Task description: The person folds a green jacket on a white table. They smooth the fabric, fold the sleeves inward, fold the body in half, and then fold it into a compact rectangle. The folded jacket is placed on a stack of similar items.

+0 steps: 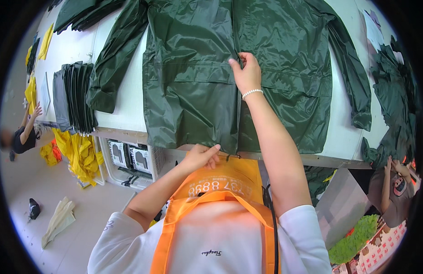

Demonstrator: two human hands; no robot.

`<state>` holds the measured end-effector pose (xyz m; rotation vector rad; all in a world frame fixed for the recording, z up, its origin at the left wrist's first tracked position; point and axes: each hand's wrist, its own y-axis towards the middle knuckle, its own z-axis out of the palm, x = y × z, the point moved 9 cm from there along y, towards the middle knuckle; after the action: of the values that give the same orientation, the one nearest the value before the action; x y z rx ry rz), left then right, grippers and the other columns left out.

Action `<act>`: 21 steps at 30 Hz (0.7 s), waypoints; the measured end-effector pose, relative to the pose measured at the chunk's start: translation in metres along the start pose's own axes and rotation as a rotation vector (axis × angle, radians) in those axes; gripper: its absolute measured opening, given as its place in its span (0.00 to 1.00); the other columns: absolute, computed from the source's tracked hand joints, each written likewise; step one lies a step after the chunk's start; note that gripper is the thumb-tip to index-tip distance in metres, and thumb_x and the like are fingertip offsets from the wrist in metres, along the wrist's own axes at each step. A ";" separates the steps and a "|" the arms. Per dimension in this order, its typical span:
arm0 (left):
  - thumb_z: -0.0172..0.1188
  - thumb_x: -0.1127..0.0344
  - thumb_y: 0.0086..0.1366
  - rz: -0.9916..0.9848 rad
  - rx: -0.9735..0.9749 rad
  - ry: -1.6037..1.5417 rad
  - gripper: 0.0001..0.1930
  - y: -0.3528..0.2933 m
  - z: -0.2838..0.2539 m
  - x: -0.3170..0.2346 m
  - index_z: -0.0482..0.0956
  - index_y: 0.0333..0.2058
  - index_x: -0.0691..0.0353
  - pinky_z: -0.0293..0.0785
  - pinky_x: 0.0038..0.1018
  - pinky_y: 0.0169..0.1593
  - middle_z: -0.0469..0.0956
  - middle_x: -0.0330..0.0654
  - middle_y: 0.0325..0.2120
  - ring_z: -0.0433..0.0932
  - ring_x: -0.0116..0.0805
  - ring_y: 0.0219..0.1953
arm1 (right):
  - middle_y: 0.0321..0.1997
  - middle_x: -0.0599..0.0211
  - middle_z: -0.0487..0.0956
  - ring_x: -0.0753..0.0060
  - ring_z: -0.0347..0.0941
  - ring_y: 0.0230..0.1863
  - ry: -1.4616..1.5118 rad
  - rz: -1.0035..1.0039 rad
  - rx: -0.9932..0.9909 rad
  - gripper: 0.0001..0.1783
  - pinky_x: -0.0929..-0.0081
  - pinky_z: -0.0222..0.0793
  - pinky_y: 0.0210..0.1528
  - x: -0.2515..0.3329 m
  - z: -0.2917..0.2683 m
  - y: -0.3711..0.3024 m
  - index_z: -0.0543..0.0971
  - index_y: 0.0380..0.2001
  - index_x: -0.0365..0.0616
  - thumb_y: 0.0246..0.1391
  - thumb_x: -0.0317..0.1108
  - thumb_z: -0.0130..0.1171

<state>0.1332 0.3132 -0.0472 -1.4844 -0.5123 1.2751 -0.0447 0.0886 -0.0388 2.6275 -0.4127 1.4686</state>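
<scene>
Head view: a dark green jacket (216, 86) lies spread toward 12 o'clock, its hem at the near edge of the white table (124, 100). At 1 o'clock the right hand (248, 76) pinches its front edge; at 7 o'clock the left hand (201, 157) curls by the hem, its grip unclear. Uneven pulling could make the slick fabric slide or pucker. Between 9 and 10 o'clock sit folded dark garments (76, 98).

The head-worn fisheye looks steeply down from near, past an orange cloth apron (220, 177) onto a glossy dark-green jacket (198, 96).
</scene>
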 end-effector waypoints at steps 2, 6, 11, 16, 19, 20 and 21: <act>0.53 0.46 0.64 -0.180 0.080 -0.314 0.24 0.007 0.006 0.041 0.78 0.33 0.68 0.72 0.22 0.32 0.80 0.44 0.24 0.77 0.29 0.25 | 0.40 0.55 0.75 0.52 0.69 0.45 -0.080 -0.144 0.020 0.23 0.63 0.65 0.49 0.013 -0.006 -0.021 0.71 0.45 0.39 0.42 0.30 0.63; 0.57 0.50 0.62 -0.171 0.074 -0.697 0.22 0.021 0.014 0.061 0.74 0.42 0.65 0.67 0.25 0.49 0.78 0.45 0.41 0.74 0.31 0.42 | 0.43 0.54 0.72 0.50 0.67 0.47 -0.174 -0.162 0.151 0.25 0.60 0.62 0.51 0.015 -0.031 -0.118 0.69 0.47 0.39 0.41 0.24 0.61; 0.61 0.69 0.59 0.008 0.196 -1.060 0.12 0.024 0.023 0.040 0.74 0.40 0.67 0.70 0.30 0.51 0.78 0.42 0.39 0.76 0.34 0.43 | 0.34 0.55 0.74 0.59 0.73 0.30 0.022 0.327 0.267 0.11 0.72 0.70 0.32 -0.039 -0.056 -0.213 0.75 0.35 0.36 0.44 0.24 0.60; 0.60 0.71 0.59 0.025 0.186 -0.926 0.09 0.035 0.044 0.039 0.76 0.38 0.66 0.73 0.27 0.47 0.78 0.41 0.36 0.77 0.33 0.40 | 0.31 0.58 0.76 0.60 0.74 0.29 0.095 0.160 0.179 0.12 0.74 0.70 0.30 0.004 -0.060 -0.224 0.78 0.38 0.39 0.48 0.23 0.58; 0.60 0.71 0.59 0.136 0.017 -0.704 0.09 0.029 0.036 0.030 0.77 0.37 0.69 0.73 0.27 0.45 0.78 0.43 0.37 0.77 0.32 0.39 | 0.32 0.59 0.77 0.57 0.74 0.32 -0.086 0.072 0.111 0.11 0.71 0.71 0.34 0.008 -0.065 -0.227 0.78 0.38 0.39 0.47 0.25 0.60; 0.60 0.70 0.60 0.167 -0.048 -0.613 0.10 0.024 0.031 0.025 0.77 0.37 0.71 0.72 0.27 0.45 0.78 0.44 0.37 0.77 0.32 0.39 | 0.32 0.59 0.77 0.57 0.74 0.33 -0.137 0.056 0.082 0.11 0.70 0.71 0.35 0.008 -0.065 -0.227 0.79 0.37 0.39 0.47 0.25 0.60; 0.61 0.70 0.59 0.184 -0.056 -0.570 0.10 0.023 0.030 0.023 0.78 0.37 0.71 0.72 0.27 0.44 0.79 0.44 0.37 0.77 0.32 0.39 | 0.31 0.60 0.77 0.59 0.74 0.32 -0.159 0.014 0.073 0.09 0.71 0.71 0.34 0.009 -0.063 -0.226 0.79 0.35 0.39 0.47 0.25 0.60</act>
<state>0.1074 0.3372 -0.0731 -1.2205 -0.7973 1.8550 -0.0274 0.3175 0.0118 2.8159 -0.3995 1.3075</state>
